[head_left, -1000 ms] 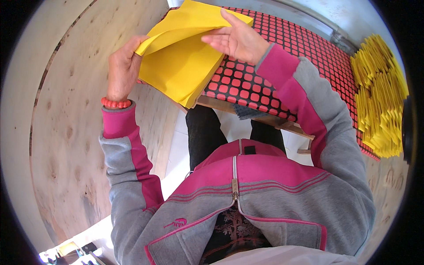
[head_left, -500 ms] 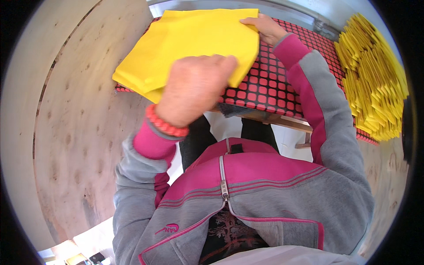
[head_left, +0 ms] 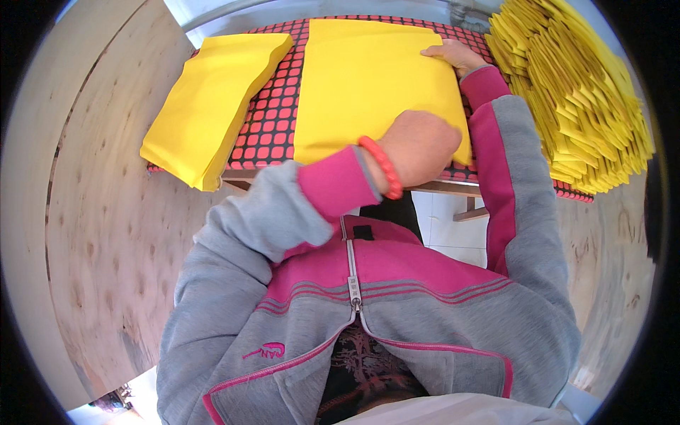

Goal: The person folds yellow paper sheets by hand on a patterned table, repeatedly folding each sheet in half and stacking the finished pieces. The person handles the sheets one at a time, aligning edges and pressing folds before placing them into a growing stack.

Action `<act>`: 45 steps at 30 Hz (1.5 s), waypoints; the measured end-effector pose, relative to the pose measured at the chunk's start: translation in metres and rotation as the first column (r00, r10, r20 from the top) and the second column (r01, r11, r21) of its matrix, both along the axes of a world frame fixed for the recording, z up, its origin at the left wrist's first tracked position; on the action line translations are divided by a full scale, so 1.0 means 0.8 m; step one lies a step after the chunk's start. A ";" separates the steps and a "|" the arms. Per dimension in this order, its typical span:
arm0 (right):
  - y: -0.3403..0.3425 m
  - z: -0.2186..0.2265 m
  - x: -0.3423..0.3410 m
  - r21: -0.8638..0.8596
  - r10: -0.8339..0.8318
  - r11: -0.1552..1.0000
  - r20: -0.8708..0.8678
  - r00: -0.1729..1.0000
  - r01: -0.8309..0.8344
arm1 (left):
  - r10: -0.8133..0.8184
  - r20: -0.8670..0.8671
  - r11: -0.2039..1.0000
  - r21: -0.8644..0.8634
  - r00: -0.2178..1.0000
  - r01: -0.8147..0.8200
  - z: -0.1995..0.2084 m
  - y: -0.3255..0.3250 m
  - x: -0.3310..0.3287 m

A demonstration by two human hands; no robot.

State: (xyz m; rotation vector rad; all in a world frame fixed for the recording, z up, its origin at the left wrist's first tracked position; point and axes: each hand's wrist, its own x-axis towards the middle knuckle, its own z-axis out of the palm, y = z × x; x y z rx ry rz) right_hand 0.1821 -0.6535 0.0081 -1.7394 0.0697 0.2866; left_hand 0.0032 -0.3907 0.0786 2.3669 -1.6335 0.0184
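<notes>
A wide, flat yellow folded sheet (head_left: 368,78) lies on the table in front of me; whether it is paper or cloth I cannot tell. My right hand (head_left: 457,57) pinches its far right corner, thumb on top and the other fingers underneath. Over its near right corner is my left hand (head_left: 419,150), wearing a red beaded bracelet (head_left: 382,168). That hand is closed like a fist, knuckles up, its fingertips hidden from view. To the left, a narrower stack of yellow sheets (head_left: 212,99) rests apart from the wide one.
Black cloth with red squares (head_left: 273,117) covers the table. At the right stands a tall heap of folded yellow pieces (head_left: 567,92). A wooden panel (head_left: 120,234) rises on the left; a pale ledge (head_left: 241,15) runs behind the table.
The wide yellow sheet now lies farther right, apart from the stack on the left, which has come into sight. My left hand has moved right across to the sheet's near right corner.
</notes>
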 end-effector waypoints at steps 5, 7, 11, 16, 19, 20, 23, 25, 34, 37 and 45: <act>0.003 -0.019 0.017 -0.112 -0.157 0.980 0.091 0.983 0.166 | -0.232 -0.281 0.969 -0.153 0.931 0.196 -0.002 0.050 0.124; 0.005 -0.022 0.015 -0.084 -0.112 0.989 0.119 0.987 0.122 | 0.150 -0.018 0.983 -0.106 0.988 -0.151 -0.022 0.053 0.186; 0.003 -0.007 0.000 -0.062 -0.022 0.998 0.139 0.990 0.031 | 0.178 0.161 0.981 -0.108 0.971 -0.162 -0.079 0.059 0.251; 0.007 0.004 0.006 0.088 -0.183 0.980 0.082 0.980 0.176 | 0.288 0.135 0.956 0.025 0.948 -0.294 -0.107 0.062 0.252; 0.006 0.002 0.034 -0.085 -0.274 0.954 0.143 0.951 0.287 | 0.325 0.117 0.941 0.063 0.939 -0.333 -0.096 0.058 0.246; 0.004 0.001 0.042 -0.130 -0.295 0.941 0.140 0.945 0.313 | 0.328 0.095 0.937 0.096 0.940 -0.337 -0.091 0.059 0.246; -0.003 -0.005 0.053 -0.324 -0.215 0.906 0.207 0.954 0.274 | 0.309 0.027 0.939 0.148 0.951 -0.310 -0.078 0.067 0.251; 0.001 -0.011 0.047 -0.547 -0.022 0.757 0.526 0.850 0.357 | 0.279 -0.023 0.949 0.158 0.960 -0.272 -0.071 0.079 0.258; 0.056 -0.013 0.025 -0.668 0.488 0.193 0.701 0.521 0.718 | 0.232 -0.028 0.969 0.091 0.972 -0.228 -0.071 0.096 0.268; 0.024 -0.001 0.031 -0.473 -0.096 0.828 0.412 0.906 0.302 | 0.262 0.058 0.964 0.034 0.963 -0.264 -0.078 0.095 0.263; 0.027 0.016 -0.005 -0.723 0.181 0.630 0.492 0.852 0.284 | 0.205 0.029 0.978 0.034 0.978 -0.206 -0.070 0.091 0.254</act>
